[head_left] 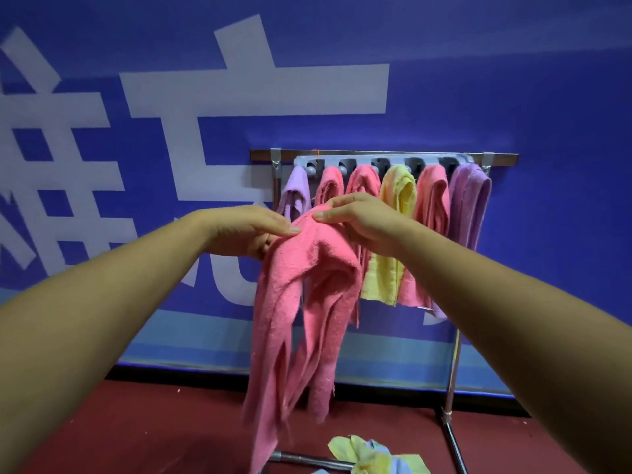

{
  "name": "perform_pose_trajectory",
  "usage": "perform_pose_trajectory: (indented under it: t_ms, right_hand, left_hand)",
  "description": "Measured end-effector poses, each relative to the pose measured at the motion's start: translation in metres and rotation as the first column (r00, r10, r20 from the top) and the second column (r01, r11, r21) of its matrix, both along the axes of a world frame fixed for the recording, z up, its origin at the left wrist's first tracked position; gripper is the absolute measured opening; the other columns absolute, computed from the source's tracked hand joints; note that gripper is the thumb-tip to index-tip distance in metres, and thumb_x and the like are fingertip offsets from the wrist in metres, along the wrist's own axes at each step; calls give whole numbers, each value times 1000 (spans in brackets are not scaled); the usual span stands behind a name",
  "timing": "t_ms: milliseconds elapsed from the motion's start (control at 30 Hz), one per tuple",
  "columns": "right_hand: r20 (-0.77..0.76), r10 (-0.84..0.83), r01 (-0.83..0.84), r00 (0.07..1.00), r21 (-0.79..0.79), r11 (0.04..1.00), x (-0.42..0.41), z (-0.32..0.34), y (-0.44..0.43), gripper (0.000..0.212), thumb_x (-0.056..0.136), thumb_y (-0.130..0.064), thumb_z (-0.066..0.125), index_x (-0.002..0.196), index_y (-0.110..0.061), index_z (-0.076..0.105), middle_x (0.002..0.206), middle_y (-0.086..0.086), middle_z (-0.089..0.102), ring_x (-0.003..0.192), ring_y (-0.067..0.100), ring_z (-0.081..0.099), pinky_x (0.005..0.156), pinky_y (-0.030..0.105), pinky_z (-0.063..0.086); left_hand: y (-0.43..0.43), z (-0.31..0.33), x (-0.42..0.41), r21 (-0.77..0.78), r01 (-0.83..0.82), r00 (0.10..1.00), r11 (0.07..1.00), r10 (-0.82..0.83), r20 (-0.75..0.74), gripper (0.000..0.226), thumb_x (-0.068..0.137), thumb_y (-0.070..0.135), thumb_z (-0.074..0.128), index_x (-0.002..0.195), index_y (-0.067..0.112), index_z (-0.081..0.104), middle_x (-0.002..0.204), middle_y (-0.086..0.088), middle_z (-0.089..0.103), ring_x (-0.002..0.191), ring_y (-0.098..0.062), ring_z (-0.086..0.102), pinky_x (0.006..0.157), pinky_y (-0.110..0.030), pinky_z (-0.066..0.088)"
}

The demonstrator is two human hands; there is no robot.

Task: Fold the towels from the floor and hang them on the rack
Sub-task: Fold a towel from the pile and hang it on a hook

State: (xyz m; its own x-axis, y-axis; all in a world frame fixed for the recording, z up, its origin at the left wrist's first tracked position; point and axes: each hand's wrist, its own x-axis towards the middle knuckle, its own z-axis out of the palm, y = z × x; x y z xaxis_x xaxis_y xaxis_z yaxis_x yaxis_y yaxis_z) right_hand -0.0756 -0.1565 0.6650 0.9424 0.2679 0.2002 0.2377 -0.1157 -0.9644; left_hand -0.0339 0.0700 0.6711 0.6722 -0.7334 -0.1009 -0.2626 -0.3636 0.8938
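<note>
In the head view, the left hand and the right hand meet almost fingertip to fingertip, both pinching the top of a pink towel. The cloth hangs from that grip in long, uneven folds, its lower ends loose above the red floor. Both hands are closed on the fabric, thumbs on top and the other fingers tucked beneath.

Just beyond the hands stands the rack, its grey holder strip already carrying six hung towels: lilac, pink, pink, yellow, pink and purple. Below the hands, near the rack's base bar, a small heap of yellow and blue towels lies on the floor, yet to be handled.

The step in hand looks like folding: the pink towel is gathered at its middle but is not yet neat. Next the hands likely need to even the hanging halves, then carry the folded top forward to a holder; whether any slot is free I cannot tell.
</note>
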Motion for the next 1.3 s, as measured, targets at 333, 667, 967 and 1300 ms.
perform_pose_trajectory:
  t_ms: [333,667,967,1300]
  right_hand:
    - [260,-223,281,940,-213,936,93,29,7,42,82,-26,81,97,12,69,84,11,63,79,17,55,78,31,45]
    - [467,-354,547,810,-384,744,184,82,5,16,92,-17,68,99,-5,77,77,3,62,60,7,51,50,16,41]
    - [651,-416,748,635,-385,540,245,33,3,17,80,-22,72,76,-23,55,89,-4,65,99,24,60,92,40,45]
    - [886,-118,863,449,-395,316,215,20,21,23,83,-19,47,84,-8,67,95,11,65,94,36,55,82,41,45]
  left_hand:
    - [8,27,98,-245,-220,964,944,249,96,40,93,13,52,57,21,67,62,8,57,57,-7,54,61,-21,42]
    - [-20,52,194,-355,-449,833,820,528,166,12,79,21,66,67,22,68,72,2,53,66,-13,45,64,-28,35]
    - [-44,14,241,-298,-522,775,799,590,227,16,89,9,62,75,16,65,62,-1,57,52,-13,43,48,-23,29]
    - [-41,1,229,-522,-448,727,726,635,260,9,89,35,66,90,28,60,91,2,60,75,-16,53,62,-26,43]
